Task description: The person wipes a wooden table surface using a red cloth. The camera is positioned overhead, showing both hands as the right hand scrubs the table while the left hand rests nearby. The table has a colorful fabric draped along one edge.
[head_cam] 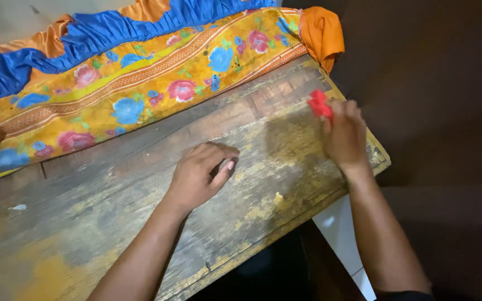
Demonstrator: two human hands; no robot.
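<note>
My right hand (346, 134) pinches a small red cloth (319, 103) at the counter's (140, 195) far right edge: light, soft, limp, best bunched at its middle. Left hand (199, 175) rests loosely curled, empty.

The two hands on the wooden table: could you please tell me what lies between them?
In the head view, only bare, worn tabletop lies between the left hand and the right hand, which holds a small red piece. The floral cloth lies farther back.

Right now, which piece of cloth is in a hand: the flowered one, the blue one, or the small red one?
The small red cloth, gripped by the right hand near the wooden table's far corner. The flowered cloth and blue cloth lie untouched.
</note>
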